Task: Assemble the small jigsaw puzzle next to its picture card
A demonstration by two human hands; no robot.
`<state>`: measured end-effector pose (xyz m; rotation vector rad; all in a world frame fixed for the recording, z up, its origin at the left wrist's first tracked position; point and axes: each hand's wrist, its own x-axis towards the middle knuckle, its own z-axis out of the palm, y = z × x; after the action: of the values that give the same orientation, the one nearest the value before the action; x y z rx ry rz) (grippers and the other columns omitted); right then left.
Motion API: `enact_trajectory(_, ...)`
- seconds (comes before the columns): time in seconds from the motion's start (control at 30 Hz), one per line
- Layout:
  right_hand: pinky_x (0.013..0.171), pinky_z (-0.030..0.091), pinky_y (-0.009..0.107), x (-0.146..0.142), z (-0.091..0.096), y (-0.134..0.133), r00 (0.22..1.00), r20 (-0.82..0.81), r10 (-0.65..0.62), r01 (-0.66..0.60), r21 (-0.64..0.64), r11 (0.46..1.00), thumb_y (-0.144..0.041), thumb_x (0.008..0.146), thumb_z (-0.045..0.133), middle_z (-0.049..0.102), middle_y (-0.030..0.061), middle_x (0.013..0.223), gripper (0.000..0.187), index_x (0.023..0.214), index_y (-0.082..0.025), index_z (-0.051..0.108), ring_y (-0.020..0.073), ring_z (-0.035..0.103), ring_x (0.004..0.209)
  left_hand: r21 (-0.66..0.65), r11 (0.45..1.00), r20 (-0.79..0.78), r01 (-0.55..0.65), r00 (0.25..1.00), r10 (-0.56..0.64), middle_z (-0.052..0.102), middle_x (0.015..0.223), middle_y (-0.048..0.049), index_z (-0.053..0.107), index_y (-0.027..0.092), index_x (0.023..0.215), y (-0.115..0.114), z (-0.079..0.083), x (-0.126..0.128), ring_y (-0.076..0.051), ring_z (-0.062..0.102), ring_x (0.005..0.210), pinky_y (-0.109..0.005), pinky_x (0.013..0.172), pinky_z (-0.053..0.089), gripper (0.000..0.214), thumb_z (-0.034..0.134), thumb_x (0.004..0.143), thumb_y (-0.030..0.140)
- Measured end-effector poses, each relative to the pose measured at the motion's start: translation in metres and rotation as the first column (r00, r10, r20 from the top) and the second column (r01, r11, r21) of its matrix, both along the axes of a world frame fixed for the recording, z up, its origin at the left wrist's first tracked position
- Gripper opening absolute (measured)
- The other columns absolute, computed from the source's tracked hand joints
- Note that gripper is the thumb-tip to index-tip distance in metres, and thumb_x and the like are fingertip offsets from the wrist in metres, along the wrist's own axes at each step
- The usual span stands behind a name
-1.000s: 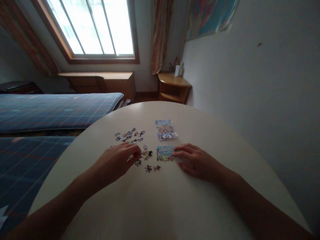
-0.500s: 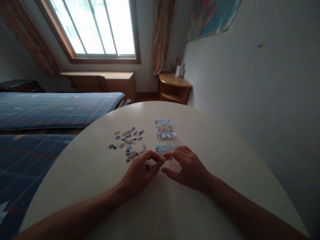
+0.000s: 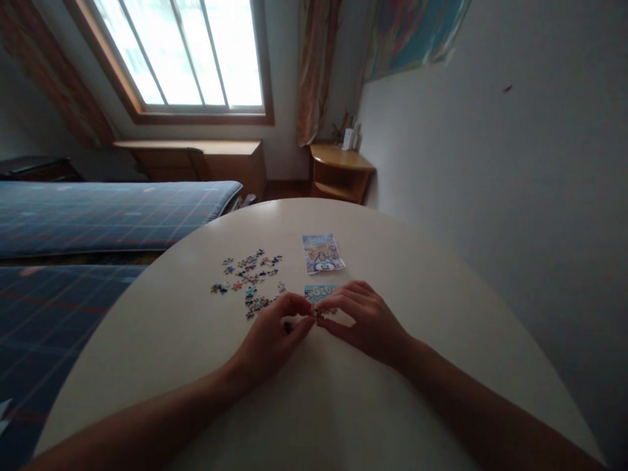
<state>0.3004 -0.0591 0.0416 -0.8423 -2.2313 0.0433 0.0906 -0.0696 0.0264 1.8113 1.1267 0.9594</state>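
My left hand (image 3: 272, 337) and my right hand (image 3: 366, 317) meet fingertip to fingertip at the near edge of a small assembled puzzle section (image 3: 316, 292) on the round white table (image 3: 314, 405). Both hands pinch at a small puzzle piece (image 3: 318, 314) between them. Several loose puzzle pieces (image 3: 250, 275) lie scattered just left of and beyond my left hand. A printed reference picture (image 3: 322, 253) lies flat further back, beyond the assembled section.
A wall runs close along the table's right side. Two beds with blue plaid covers (image 3: 98, 209) stand to the left. A wooden corner shelf (image 3: 341, 170) and a low cabinet (image 3: 196, 160) sit under the window at the back.
My left hand left the loose pieces and moved right to meet my right hand at the assembled section. My right hand curled from lying flat into a pinch.
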Motion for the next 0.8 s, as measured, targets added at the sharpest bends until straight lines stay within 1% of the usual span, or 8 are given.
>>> enact_trajectory(0.07, 0.084, 0.045, 0.034, 0.005, 0.000, 0.001, 1.000, 0.016, -0.020, 0.020, -0.025, 0.999, -0.031, 0.087, 0.072, 0.075, 0.0019, 0.089, 0.015, 0.098, -0.022, 0.066, 0.0186, 0.066, 0.085, 0.160, 0.987, -0.144, 0.022, 0.990, 0.001, 0.068, 0.107, -0.0060, 0.060, 0.022, 0.105, 0.001, -0.002, -0.003, -0.022, 0.063, 0.101, -0.041, 0.090, 0.052, 0.017, 0.059, 0.088, 0.025)
enact_trajectory(0.13, 0.087, 0.045, 0.036, 0.012, -0.002, 0.002, 0.998, 0.054, -0.037, 0.039, -0.048, 0.998, -0.032, 0.086, 0.073, 0.074, 0.0028, 0.094, 0.016, 0.098, -0.023, 0.067, 0.0192, 0.065, 0.090, 0.301, 0.947, -0.277, 0.111, 0.961, -0.024, 0.064, 0.122, -0.0076, 0.058, 0.022, 0.114, 0.003, -0.002, -0.006, -0.024, 0.058, 0.115, -0.045, 0.101, 0.047, 0.025, 0.058, 0.089, 0.023)
enact_trajectory(0.2, 0.092, 0.044, 0.038, 0.020, -0.004, 0.002, 0.994, 0.096, -0.050, 0.058, -0.078, 0.995, -0.031, 0.084, 0.074, 0.073, 0.0037, 0.101, 0.017, 0.098, -0.024, 0.068, 0.0202, 0.064, 0.097, 0.363, 0.908, -0.384, 0.207, 0.922, -0.056, 0.060, 0.131, -0.0085, 0.056, 0.022, 0.120, 0.004, -0.002, -0.006, -0.025, 0.053, 0.123, -0.047, 0.105, 0.044, 0.030, 0.058, 0.090, 0.022)
enact_trajectory(0.27, 0.095, 0.044, 0.040, 0.026, -0.006, 0.003, 0.991, 0.118, -0.065, 0.079, -0.119, 0.990, -0.029, 0.082, 0.076, 0.072, 0.0039, 0.106, 0.018, 0.098, -0.025, 0.068, 0.0213, 0.063, 0.102, 0.377, 0.888, -0.461, 0.264, 0.885, -0.067, 0.058, 0.135, -0.0085, 0.055, 0.022, 0.124, 0.005, -0.002, -0.004, -0.026, 0.050, 0.127, -0.048, 0.107, 0.043, 0.035, 0.058, 0.089, 0.021)
enact_trajectory(0.37, 0.097, 0.043, 0.043, 0.029, -0.010, 0.003, 0.989, 0.119, -0.088, 0.109, -0.188, 0.976, -0.026, 0.081, 0.076, 0.071, 0.0042, 0.110, 0.020, 0.099, -0.026, 0.069, 0.0224, 0.062, 0.105, 0.378, 0.874, -0.516, 0.307, 0.853, -0.076, 0.058, 0.136, -0.0080, 0.056, 0.022, 0.127, 0.006, -0.003, -0.002, -0.027, 0.048, 0.129, -0.049, 0.109, 0.042, 0.038, 0.058, 0.089, 0.021)
enact_trajectory(0.57, 0.100, 0.042, 0.044, 0.024, -0.014, 0.002, 0.995, 0.084, -0.056, 0.077, -0.280, 0.957, -0.026, 0.081, 0.075, 0.069, 0.0048, 0.113, 0.022, 0.102, -0.026, 0.069, 0.0216, 0.060, 0.108, 0.389, 0.862, -0.536, 0.326, 0.841, -0.076, 0.058, 0.134, -0.0084, 0.055, 0.021, 0.128, 0.007, -0.004, -0.001, -0.026, 0.049, 0.127, -0.048, 0.109, 0.043, 0.039, 0.057, 0.089, 0.020)
enact_trajectory(0.8, 0.102, 0.041, 0.043, 0.025, -0.012, 0.003, 0.995, 0.094, -0.033, 0.062, -0.316, 0.947, -0.025, 0.081, 0.075, 0.068, 0.0050, 0.113, 0.022, 0.103, -0.025, 0.069, 0.0219, 0.059, 0.110, 0.384, 0.864, -0.542, 0.326, 0.837, -0.075, 0.059, 0.133, -0.0084, 0.056, 0.021, 0.125, 0.006, -0.002, 0.001, -0.026, 0.048, 0.126, -0.047, 0.108, 0.044, 0.037, 0.057, 0.088, 0.018)
